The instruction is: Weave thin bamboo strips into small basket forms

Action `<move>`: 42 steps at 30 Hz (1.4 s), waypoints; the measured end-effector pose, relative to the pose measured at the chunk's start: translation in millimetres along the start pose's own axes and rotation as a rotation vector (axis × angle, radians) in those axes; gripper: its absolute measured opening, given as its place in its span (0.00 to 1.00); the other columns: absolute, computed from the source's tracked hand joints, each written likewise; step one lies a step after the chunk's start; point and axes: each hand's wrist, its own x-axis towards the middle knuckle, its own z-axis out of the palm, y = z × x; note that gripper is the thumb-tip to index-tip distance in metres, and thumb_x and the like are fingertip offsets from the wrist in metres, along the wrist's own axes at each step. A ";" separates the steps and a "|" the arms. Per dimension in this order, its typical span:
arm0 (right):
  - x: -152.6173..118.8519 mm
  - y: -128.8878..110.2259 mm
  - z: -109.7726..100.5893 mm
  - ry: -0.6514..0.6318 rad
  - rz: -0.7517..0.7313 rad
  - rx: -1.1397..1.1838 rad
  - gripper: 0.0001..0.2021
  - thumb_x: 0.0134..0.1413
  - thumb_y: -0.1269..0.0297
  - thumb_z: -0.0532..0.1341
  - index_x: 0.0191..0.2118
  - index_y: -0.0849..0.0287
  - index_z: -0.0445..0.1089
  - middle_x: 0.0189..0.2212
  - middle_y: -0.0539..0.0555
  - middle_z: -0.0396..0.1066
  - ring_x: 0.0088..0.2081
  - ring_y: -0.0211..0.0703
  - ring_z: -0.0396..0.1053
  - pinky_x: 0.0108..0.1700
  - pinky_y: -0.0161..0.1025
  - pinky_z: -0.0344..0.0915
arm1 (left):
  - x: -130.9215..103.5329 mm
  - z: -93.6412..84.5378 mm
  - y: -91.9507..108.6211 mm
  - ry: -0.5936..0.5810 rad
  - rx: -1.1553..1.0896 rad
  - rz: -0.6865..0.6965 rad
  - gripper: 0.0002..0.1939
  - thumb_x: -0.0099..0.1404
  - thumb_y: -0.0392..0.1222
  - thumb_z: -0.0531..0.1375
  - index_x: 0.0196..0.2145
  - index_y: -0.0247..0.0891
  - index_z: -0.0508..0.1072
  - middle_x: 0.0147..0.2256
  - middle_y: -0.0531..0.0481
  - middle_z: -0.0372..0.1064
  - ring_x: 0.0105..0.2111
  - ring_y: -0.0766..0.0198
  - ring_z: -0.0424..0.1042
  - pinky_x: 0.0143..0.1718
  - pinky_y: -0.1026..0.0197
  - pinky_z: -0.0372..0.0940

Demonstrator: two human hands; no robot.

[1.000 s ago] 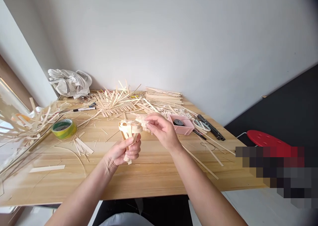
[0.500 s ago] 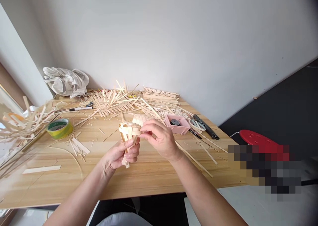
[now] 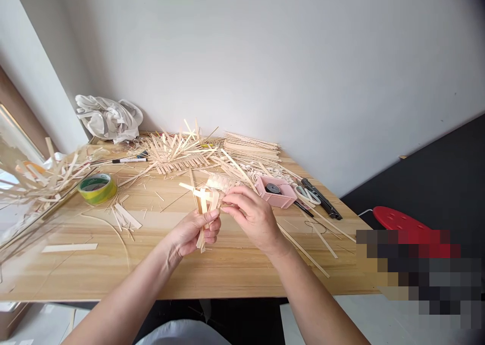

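A small woven piece of pale flat bamboo-like strips [image 3: 204, 198] is held up over the table in front of me. My left hand [image 3: 199, 229] wraps round the lower strip ends, thumb on the near side. At the piece's right side my right hand [image 3: 252, 213] pinches with thumb and index finger, apparently on a strip; the fingertips partly cover it. One strip end juts out to the left of the piece. Just behind the hands lies a curved woven band [image 3: 222, 182], partly hidden by the right hand.
Behind lies a heap of strips [image 3: 174, 150] beside a bundle of strips [image 3: 252, 145]. A tape roll [image 3: 97, 189] and marker [image 3: 130, 160] are at left. A pink box [image 3: 276, 196] with a black spool, white-handled scissors [image 3: 308, 194] and a red stool [image 3: 401, 218] are at right.
The rounded loop at the top of the woven piece has opened out, and a strip end now points left. Both hands stay on the piece; the view has shifted slightly.
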 end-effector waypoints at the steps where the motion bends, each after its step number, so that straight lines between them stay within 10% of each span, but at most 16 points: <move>1: -0.5 -1.5 -1.2 0.021 0.000 -0.014 0.05 0.52 0.75 0.58 0.32 0.58 0.68 0.31 0.53 0.68 0.34 0.39 0.68 0.35 0.36 0.67 | 1.1 1.8 -0.1 0.057 0.052 0.030 0.20 0.48 0.49 0.66 0.26 0.36 0.58 0.17 0.60 0.54 0.15 0.78 0.48 0.17 0.72 0.45; 14: 5.1 -17.3 10.0 0.038 -0.091 -0.374 0.08 0.55 0.73 0.56 0.28 0.60 0.70 0.26 0.54 0.67 0.31 0.40 0.64 0.34 0.37 0.64 | 21.1 -0.1 -13.8 0.253 0.544 0.332 0.16 0.53 0.50 0.60 0.26 0.39 0.56 0.14 0.63 0.52 0.14 0.75 0.49 0.14 0.70 0.47; 23: 10.1 -23.7 3.9 0.062 0.045 -0.204 0.05 0.53 0.73 0.58 0.30 0.60 0.70 0.29 0.54 0.68 0.33 0.41 0.66 0.36 0.37 0.65 | 19.4 2.1 -2.0 0.516 0.996 0.202 0.11 0.56 0.46 0.56 0.33 0.37 0.62 0.14 0.60 0.59 0.11 0.70 0.58 0.17 0.66 0.53; 28: 22.9 -21.2 0.4 -0.111 0.202 -0.111 0.06 0.50 0.75 0.59 0.28 0.59 0.70 0.29 0.52 0.69 0.33 0.40 0.67 0.37 0.37 0.63 | 21.2 6.4 1.4 0.672 1.395 0.077 0.18 0.59 0.43 0.56 0.46 0.32 0.63 0.28 0.44 0.73 0.29 0.58 0.73 0.28 0.62 0.60; 42: 34.2 -14.0 -14.5 -0.360 0.378 0.079 0.10 0.44 0.79 0.59 0.19 0.60 0.63 0.21 0.46 0.64 0.27 0.33 0.61 0.31 0.32 0.55 | 17.6 11.2 3.2 0.533 1.741 -0.030 0.17 0.62 0.48 0.53 0.45 0.35 0.62 0.37 0.41 0.73 0.39 0.53 0.73 0.35 0.58 0.63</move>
